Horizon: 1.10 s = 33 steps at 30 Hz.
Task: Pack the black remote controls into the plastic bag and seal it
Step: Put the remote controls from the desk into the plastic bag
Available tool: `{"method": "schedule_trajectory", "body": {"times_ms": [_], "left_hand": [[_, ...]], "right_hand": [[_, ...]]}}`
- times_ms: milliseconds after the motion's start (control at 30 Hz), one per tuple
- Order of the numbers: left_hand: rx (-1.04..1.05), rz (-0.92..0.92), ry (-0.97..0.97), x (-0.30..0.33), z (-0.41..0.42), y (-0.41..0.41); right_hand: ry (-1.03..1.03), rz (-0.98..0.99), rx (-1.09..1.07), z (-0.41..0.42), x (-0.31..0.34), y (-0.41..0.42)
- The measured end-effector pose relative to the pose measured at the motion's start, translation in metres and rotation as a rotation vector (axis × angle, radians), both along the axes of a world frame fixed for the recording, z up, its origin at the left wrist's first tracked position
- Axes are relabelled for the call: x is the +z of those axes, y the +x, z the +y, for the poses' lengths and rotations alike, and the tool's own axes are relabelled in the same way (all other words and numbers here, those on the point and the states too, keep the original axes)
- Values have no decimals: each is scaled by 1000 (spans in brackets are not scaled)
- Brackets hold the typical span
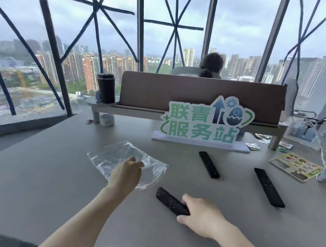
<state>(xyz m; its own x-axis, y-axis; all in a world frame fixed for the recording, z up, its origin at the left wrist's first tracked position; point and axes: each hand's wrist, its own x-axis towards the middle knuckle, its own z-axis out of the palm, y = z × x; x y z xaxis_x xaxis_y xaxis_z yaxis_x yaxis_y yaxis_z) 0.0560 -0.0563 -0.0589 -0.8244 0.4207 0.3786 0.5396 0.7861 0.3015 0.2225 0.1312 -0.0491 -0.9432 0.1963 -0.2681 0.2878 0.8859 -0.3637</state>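
A clear plastic bag (119, 155) lies flat on the grey table, left of centre. My left hand (126, 175) rests on its near right part, fingers curled on the plastic. Three black remote controls lie on the table. My right hand (202, 217) grips the near end of the nearest remote (170, 201), which lies just right of the bag. A second remote (209, 164) lies farther back at centre. The third remote (269, 186) lies to the right.
A green and white sign (203, 123) stands behind the remotes, in front of a brown shelf riser (197, 95) holding a black tumbler (106, 88). A sticker sheet (297, 166), cables and small packets lie at right. A person sits beyond the riser.
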Motion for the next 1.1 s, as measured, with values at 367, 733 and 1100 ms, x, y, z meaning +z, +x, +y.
{"method": "schedule_trajectory", "body": {"times_ms": [367,733,1100], "left_hand": [[-84,-85,195,14,55,64],[-54,-122,228,8,78,50],[-84,-208,256,-10,79,41]], "right_hand": [[-899,135,-373,11,21,-27],[-580,496,-721,89,-19,-36],[77,273,-643,139,-49,-114]]}}
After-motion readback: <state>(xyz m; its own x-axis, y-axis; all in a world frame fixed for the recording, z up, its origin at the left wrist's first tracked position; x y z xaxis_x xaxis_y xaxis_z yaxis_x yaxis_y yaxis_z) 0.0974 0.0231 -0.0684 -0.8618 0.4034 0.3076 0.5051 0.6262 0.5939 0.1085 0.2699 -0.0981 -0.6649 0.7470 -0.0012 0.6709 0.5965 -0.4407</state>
